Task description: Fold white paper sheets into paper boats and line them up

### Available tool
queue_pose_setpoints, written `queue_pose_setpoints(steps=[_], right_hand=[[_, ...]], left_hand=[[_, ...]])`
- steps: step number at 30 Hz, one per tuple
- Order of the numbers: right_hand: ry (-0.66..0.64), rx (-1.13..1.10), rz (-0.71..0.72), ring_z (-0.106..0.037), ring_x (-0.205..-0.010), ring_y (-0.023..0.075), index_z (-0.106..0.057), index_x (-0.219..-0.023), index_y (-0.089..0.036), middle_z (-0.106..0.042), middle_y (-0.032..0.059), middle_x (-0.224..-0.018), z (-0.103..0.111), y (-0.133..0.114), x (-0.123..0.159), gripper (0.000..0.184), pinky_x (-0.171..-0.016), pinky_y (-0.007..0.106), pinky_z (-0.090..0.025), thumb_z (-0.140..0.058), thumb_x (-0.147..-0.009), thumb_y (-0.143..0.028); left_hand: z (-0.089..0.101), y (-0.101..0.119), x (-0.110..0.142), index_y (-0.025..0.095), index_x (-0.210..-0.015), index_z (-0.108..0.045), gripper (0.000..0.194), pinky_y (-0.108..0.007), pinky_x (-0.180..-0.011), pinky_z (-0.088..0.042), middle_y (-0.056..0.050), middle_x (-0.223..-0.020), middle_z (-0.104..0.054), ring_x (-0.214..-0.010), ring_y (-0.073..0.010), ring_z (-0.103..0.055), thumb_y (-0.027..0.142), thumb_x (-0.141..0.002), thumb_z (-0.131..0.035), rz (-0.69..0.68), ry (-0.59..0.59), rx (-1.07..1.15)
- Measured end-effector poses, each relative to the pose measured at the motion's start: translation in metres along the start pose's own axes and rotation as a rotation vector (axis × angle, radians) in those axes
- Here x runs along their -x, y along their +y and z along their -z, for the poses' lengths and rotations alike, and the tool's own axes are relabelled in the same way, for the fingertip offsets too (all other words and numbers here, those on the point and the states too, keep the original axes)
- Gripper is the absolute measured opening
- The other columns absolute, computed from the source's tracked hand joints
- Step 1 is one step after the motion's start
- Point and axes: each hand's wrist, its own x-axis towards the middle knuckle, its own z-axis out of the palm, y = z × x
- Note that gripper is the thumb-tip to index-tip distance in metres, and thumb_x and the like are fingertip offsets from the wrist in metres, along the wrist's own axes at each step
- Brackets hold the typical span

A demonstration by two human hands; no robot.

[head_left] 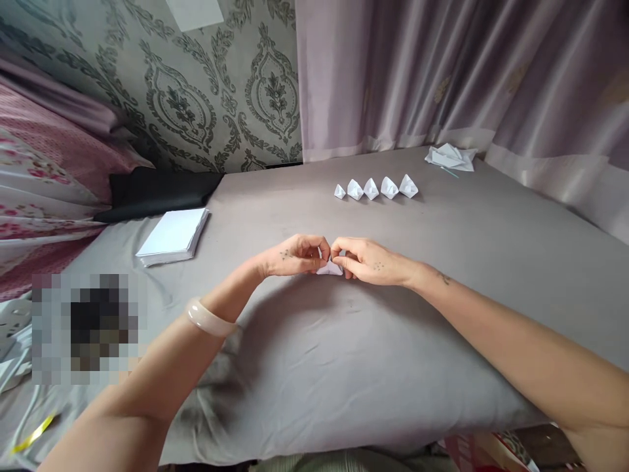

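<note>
A small folded white paper (329, 269) is held low over the grey cloth, between the fingertips of both hands. My left hand (299, 254) pinches its left side, thumb and forefinger pressed together. On the right side, my right hand (367, 259) pinches it in the same way, fingers curled. Part of the paper is covered by the fingers, so its full shape cannot be made out. Beyond the hands stands a row of several small folded paper boats (371, 189), the leftmost being the smallest.
A stack of white paper (173, 235) lies to the left, in front of a folded black cloth (162, 190). At the far right is a pile of folded papers (451, 157) with a thin blue stick. A yellow strip (33, 435) and white cables are at lower left.
</note>
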Motion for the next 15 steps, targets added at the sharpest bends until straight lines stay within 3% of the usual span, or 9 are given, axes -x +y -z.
queue_pose_setpoints(steps=[5, 10, 15], right_hand=[[-0.046, 0.028, -0.014, -0.047, -0.054, 0.0096, -0.061, -0.090, -0.022, -0.055, -0.0058, -0.061, 0.006, 0.004, 0.000, 0.018, -0.052, 0.023, -0.035, -0.064, -0.080, -0.036], [-0.123, -0.072, 0.014, -0.056, -0.062, 0.0097, -0.061, -0.085, -0.021, -0.058, -0.0045, -0.067, 0.014, 0.014, -0.011, 0.007, -0.058, 0.022, -0.040, -0.060, -0.081, -0.026], [-0.162, -0.146, 0.009, -0.061, -0.068, 0.0110, -0.064, -0.091, -0.019, -0.065, 0.0011, -0.083, 0.022, 0.023, -0.028, 0.014, -0.059, 0.023, -0.046, -0.058, -0.082, -0.028]], left_hand=[[-0.001, -0.005, -0.004, 0.016, -0.088, -0.062, 0.019, -0.022, -0.057, -0.048, -0.001, -0.071, -0.059, -0.063, -0.0106, -0.056, 0.032, -0.079, -0.065, -0.021, -0.014, 0.094], [0.006, -0.006, -0.008, 0.016, -0.093, -0.065, 0.022, -0.023, -0.061, -0.050, -0.003, -0.076, -0.063, -0.065, -0.0106, -0.058, 0.034, -0.080, -0.067, -0.019, -0.088, 0.093], [0.020, -0.010, -0.012, 0.016, -0.082, -0.068, 0.018, -0.028, -0.069, -0.053, -0.008, -0.093, -0.066, -0.071, -0.0115, -0.060, 0.033, -0.082, -0.065, -0.090, -0.087, 0.054]])
